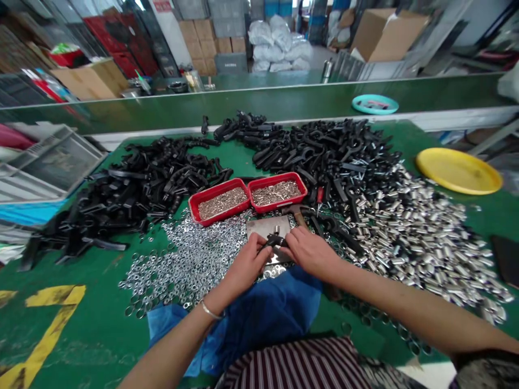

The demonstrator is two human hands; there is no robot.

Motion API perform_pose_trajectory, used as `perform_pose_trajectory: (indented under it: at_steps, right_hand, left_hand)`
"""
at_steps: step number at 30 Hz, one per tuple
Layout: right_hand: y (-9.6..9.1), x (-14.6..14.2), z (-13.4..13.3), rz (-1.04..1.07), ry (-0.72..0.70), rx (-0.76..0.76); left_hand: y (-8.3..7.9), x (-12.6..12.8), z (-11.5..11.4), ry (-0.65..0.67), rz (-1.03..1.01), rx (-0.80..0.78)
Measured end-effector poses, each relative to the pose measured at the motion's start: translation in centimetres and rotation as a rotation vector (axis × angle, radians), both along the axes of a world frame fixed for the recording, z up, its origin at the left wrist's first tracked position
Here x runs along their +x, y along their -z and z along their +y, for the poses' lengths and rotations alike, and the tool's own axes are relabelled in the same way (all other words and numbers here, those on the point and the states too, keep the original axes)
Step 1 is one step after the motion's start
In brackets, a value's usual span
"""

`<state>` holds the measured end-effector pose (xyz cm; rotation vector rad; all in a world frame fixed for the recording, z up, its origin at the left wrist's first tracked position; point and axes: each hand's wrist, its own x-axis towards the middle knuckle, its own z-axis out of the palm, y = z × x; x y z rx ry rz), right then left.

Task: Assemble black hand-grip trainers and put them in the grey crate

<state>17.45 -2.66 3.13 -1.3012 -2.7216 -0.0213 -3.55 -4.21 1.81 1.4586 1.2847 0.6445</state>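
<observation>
My left hand (248, 262) and my right hand (308, 249) meet at the middle of the table, fingers closed around a small black handle-like part (276, 240). The part lies between them over a flat metal plate (259, 226). A silver metal cylinder (277, 229) stands on the plate just behind the part. Just beyond my right hand lies a hammer (299, 214). Beside my left hand spread many small silver rings (190, 248). A blue cloth (275, 305) lies below both wrists. My fingertips partly hide the black part.
Two red trays (197, 215) of tiny metal pins sit behind the plate. Piles of black parts (141, 183) rise at left and back right. Silver cylinders (421, 243) heap at right, near a yellow plate (458, 172). A grey crate (60, 156) stands at far left.
</observation>
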Motion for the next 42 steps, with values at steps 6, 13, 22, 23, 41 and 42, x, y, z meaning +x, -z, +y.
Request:
perform_pose_trajectory:
  at_steps: [6,13,22,23,41,42]
  right_hand:
    - [0.0,-0.9,0.3,0.777,0.162,-0.520]
    - [0.2,-2.0,-0.2,1.329,0.267,-1.082]
    - [3.3,-1.7,-0.2,1.625,0.310,-1.127]
    - [3.5,-1.8,-0.3,1.677,0.335,-1.144]
    - [5.1,-0.8,1.1,1.721,0.619,-1.094]
    - [5.2,-0.6,1.4,1.673,0.630,-1.037]
  left_hand:
    - [-1.3,1.9,-1.2,-0.133,0.075,0.165]
    - [-0.1,2.9,-1.2,-0.249,0.158,0.815]
    - [-0.3,0.7,-0.7,0.192,0.247,0.543]
    - [-1.2,0.0,0.7,0.215,0.294,0.554]
    - [-2.0,-1.9,31.2,0.145,0.975,0.496]
    - [-2.6,-2.4,30.7,-0.003,0.887,0.587]
